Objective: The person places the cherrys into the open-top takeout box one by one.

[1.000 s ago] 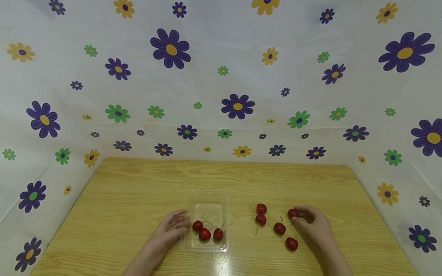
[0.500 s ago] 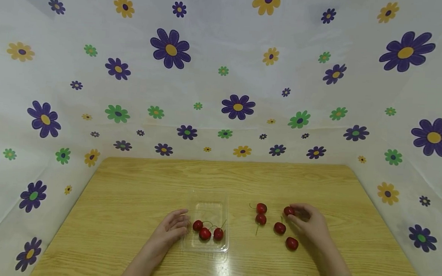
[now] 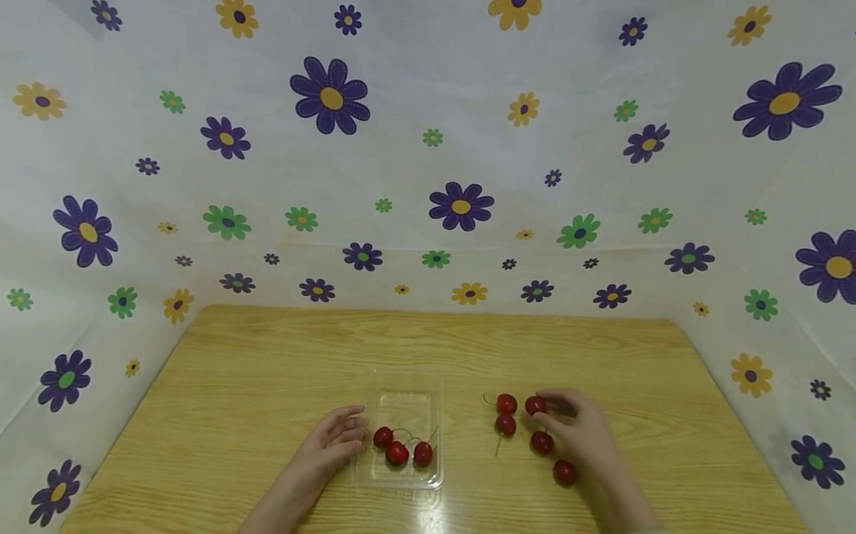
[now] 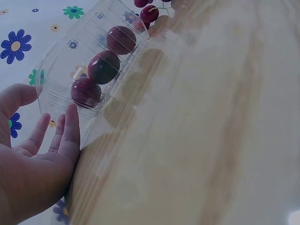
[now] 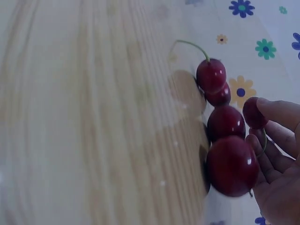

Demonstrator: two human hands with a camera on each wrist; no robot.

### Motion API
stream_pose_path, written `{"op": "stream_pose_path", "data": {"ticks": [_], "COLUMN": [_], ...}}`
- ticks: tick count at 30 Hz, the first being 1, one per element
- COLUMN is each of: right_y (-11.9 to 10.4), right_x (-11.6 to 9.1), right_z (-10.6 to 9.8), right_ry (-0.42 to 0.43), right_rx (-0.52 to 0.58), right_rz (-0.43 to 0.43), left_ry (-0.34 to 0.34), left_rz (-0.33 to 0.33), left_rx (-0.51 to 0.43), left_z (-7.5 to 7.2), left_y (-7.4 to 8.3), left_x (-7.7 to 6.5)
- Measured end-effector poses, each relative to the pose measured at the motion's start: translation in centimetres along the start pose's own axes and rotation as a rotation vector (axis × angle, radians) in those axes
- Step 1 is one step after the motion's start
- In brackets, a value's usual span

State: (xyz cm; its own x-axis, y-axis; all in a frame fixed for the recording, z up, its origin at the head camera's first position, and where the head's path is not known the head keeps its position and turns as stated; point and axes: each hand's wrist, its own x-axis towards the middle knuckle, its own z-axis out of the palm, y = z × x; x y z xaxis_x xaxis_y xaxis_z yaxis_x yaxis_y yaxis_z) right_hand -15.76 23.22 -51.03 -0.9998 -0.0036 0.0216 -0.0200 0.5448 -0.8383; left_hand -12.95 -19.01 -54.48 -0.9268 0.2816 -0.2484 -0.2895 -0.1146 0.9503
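A cherry (image 3: 534,405) with a green stem sits pinched between the thumb and fingers of my right hand (image 3: 577,429); the right wrist view shows this cherry (image 5: 253,113) raised off the table. Loose on the wood near that hand lie several other cherries (image 3: 541,442), the nearest in the right wrist view being a large dark red cherry (image 5: 232,166). My left hand (image 3: 328,444) rests with loosely extended fingers at the left side of a clear plastic box (image 3: 429,482), the fingertips at its wall. Inside the box are three cherries (image 3: 396,454) with stems.
A wooden table (image 3: 288,340) carries everything. Behind it and along both sides hangs a white sheet (image 3: 403,170) printed with purple, yellow and green flowers. Between the box and the loose cherries runs a strip of wood with a bright reflection.
My right hand has moved left with the pinched cherry, which now is close to the pair of cherries by the box side. My left hand and the box have stayed in place.
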Motion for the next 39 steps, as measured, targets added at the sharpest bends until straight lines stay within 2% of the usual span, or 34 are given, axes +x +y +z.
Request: {"op": "stream_pose_path", "data": {"ticks": [12,24,29,35,39], "right_y": [-2.6,-5.0,-6.4,-7.5,-7.9], "right_x": [0.7,1.3,1.1,1.0,1.0], "right_z": [2.6,5.4,6.3,7.7,8.4], "right_ry": [-0.038,-0.082,-0.112,-0.164,-0.216], "right_rx": [-0.017,0.055,0.039,0.041,0.065], "right_rz": [-0.165,-0.195,-0.217,-0.326,-0.36], "left_ry": [0.012,0.006,0.001,0.008,0.002], "left_rz": [-0.001,0.01,0.013,0.005,0.007], "left_rx": [-0.004,-0.004,-0.004,0.001,0.0], "left_z": [-0.1,0.0,0.0,0.0,-0.1], "left_y": [-0.1,-0.1,-0.2,-0.2,-0.3], "left_x": [0.1,0.0,-0.1,0.0,0.1]}}
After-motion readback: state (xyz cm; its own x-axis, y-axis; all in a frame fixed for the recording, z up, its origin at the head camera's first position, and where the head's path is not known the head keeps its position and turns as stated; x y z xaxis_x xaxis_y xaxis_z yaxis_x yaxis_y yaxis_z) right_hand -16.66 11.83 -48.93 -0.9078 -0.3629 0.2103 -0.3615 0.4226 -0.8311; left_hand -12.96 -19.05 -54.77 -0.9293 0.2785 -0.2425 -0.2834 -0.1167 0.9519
